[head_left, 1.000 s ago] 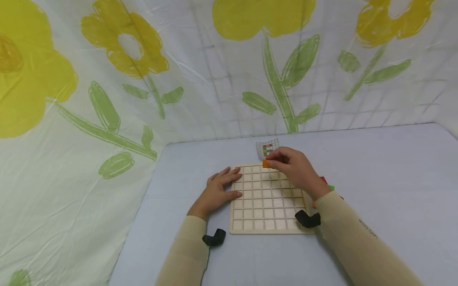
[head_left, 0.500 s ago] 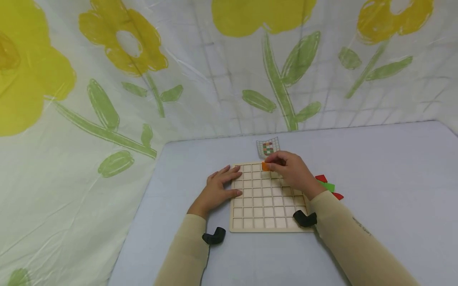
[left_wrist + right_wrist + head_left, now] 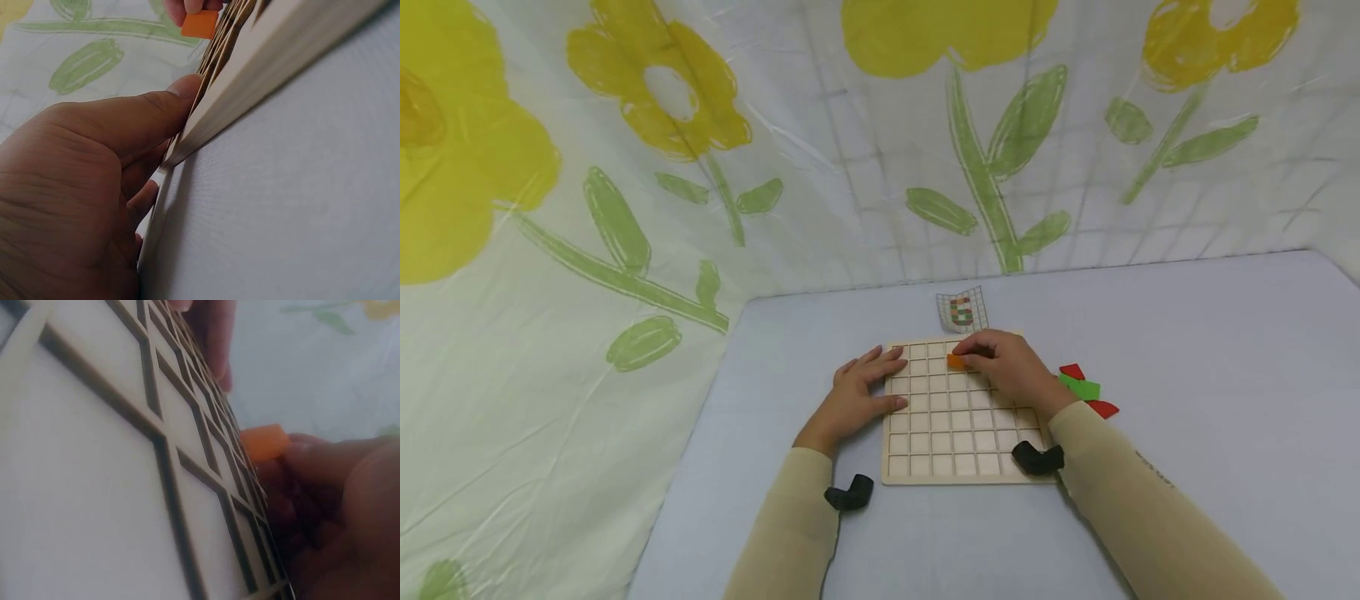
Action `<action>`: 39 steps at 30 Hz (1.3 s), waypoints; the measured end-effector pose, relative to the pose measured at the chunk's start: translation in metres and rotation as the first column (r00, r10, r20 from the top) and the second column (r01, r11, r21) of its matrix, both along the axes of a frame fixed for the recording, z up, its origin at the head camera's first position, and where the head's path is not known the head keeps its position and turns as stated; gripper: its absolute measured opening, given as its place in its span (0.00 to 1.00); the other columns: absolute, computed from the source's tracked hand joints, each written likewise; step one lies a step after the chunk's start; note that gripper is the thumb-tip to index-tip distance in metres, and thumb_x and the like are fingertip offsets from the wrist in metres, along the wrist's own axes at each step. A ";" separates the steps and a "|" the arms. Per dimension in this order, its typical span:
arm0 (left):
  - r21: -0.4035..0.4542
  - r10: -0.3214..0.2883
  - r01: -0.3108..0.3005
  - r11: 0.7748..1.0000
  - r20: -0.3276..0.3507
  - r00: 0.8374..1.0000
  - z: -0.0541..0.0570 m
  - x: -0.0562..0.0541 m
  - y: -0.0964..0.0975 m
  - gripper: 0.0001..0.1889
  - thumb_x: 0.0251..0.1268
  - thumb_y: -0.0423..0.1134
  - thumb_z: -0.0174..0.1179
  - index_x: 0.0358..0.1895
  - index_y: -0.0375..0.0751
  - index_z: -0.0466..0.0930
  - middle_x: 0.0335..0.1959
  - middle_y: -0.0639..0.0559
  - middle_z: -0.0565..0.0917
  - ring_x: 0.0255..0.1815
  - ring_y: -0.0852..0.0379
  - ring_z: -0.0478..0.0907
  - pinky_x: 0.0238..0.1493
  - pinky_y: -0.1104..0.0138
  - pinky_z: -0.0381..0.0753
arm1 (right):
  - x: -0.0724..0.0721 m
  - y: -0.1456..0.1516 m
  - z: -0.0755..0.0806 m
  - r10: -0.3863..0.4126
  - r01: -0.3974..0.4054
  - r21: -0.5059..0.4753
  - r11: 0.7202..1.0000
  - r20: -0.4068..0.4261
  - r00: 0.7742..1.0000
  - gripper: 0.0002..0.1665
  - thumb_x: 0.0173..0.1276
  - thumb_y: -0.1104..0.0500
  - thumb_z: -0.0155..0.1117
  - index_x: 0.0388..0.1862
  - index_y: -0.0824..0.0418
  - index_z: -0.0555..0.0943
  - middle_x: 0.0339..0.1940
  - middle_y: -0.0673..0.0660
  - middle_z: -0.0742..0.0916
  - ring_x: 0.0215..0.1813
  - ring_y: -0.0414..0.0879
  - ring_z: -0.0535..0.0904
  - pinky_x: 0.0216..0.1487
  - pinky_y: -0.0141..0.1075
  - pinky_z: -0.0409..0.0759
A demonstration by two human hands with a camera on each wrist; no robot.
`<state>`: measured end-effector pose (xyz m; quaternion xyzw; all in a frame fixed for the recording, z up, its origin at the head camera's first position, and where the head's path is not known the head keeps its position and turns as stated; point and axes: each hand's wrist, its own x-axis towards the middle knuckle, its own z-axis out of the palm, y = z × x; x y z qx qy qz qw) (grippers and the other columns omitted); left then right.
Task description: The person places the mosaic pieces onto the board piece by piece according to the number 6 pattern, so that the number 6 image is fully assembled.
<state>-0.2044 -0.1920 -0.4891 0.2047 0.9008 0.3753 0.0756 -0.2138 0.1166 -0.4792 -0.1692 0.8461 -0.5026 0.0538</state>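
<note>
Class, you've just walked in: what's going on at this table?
A person's right hand pinches an orange piece at the far rows of a wooden grid board, while the left hand rests on its left edge. Beyond the board lies a gridded pattern sheet; red and green pieces lie to the right.

Head view: board (image 3: 942, 442) on the table (image 3: 1210, 375), lower middle of frame. Left hand (image 3: 855, 397) on board's left edge. Right hand (image 3: 1006, 363) over board's upper right, holding a tile (image 3: 955, 362) above the upper middle cells; can't tell if tile touches board. Card (image 3: 962, 310) on table just behind board, near frame centre. Loose pieces (image 3: 1080, 388) together on table, right of board. Curtain (image 3: 820, 150) behind table, across upper frame and down left side.
</note>
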 end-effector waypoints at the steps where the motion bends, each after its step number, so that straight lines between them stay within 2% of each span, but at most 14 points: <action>1: -0.003 0.001 -0.001 1.000 0.002 1.000 -0.001 0.000 0.000 0.35 0.67 0.49 0.78 0.77 0.47 0.80 0.82 0.68 0.67 0.87 0.60 0.50 0.83 0.52 0.38 | 0.000 -0.001 -0.001 0.002 -0.002 0.011 1.000 -0.006 1.000 0.10 0.83 0.59 0.67 0.55 0.59 0.90 0.56 0.55 0.89 0.61 0.56 0.82 0.66 0.56 0.78; 6: 0.004 -0.002 0.002 1.000 -0.001 1.000 -0.001 0.000 0.000 0.35 0.67 0.49 0.78 0.76 0.46 0.81 0.82 0.67 0.68 0.87 0.58 0.50 0.83 0.50 0.38 | -0.001 -0.003 -0.005 -0.007 0.008 0.045 0.999 -0.034 0.999 0.10 0.83 0.60 0.66 0.56 0.58 0.90 0.57 0.56 0.88 0.62 0.57 0.82 0.67 0.56 0.77; 14: 0.005 0.007 -0.007 1.000 0.000 1.000 -0.001 0.000 0.000 0.35 0.67 0.49 0.78 0.76 0.47 0.81 0.82 0.68 0.68 0.88 0.58 0.49 0.83 0.50 0.38 | -0.002 -0.003 -0.007 0.002 0.000 0.035 0.999 -0.073 0.997 0.10 0.83 0.63 0.66 0.57 0.60 0.89 0.56 0.56 0.87 0.55 0.53 0.83 0.61 0.52 0.80; 26: -0.003 0.013 -0.013 1.000 0.007 1.000 0.001 0.001 0.001 0.36 0.67 0.50 0.78 0.77 0.47 0.80 0.82 0.68 0.67 0.87 0.60 0.49 0.83 0.51 0.38 | -0.002 -0.003 -0.006 0.011 -0.009 0.042 0.999 -0.048 0.999 0.10 0.83 0.62 0.66 0.56 0.58 0.90 0.56 0.55 0.87 0.55 0.52 0.82 0.61 0.52 0.79; 39: 0.003 0.026 -0.026 1.000 0.019 0.999 0.002 0.004 0.002 0.36 0.67 0.50 0.78 0.76 0.47 0.81 0.82 0.69 0.68 0.87 0.60 0.50 0.83 0.51 0.38 | -0.002 -0.003 -0.008 0.015 -0.016 -0.031 0.999 -0.027 1.000 0.15 0.84 0.55 0.67 0.62 0.60 0.87 0.56 0.54 0.88 0.51 0.49 0.84 0.59 0.50 0.80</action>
